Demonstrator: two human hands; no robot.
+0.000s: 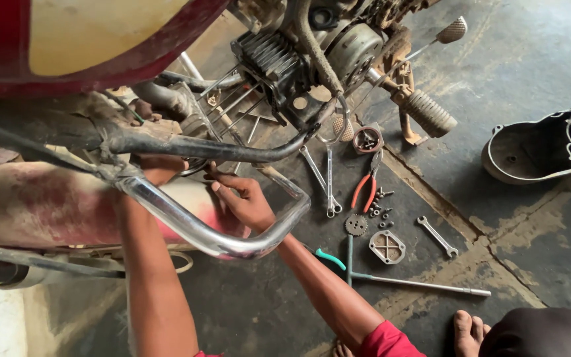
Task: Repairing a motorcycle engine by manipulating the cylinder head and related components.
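Hands work under the motorcycle frame [186, 142]: right hand [249, 201] pinches something small and hidden; left hand [163, 168] mostly hidden, grip unclear. Frame looks heavy, rigid.

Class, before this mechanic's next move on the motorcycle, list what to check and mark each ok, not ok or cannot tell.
1. Right hand in view, reaching behind the crash bar: ok.
2. Left hand seen clearly: not ok, hidden behind the frame tube.
3. What the hands hold: cannot tell.
4. Wrenches and pliers laid beside the right arm: ok.
5. Loose bolts gathered together: ok.
6. Bare foot apart from the T-handle wrench: ok.
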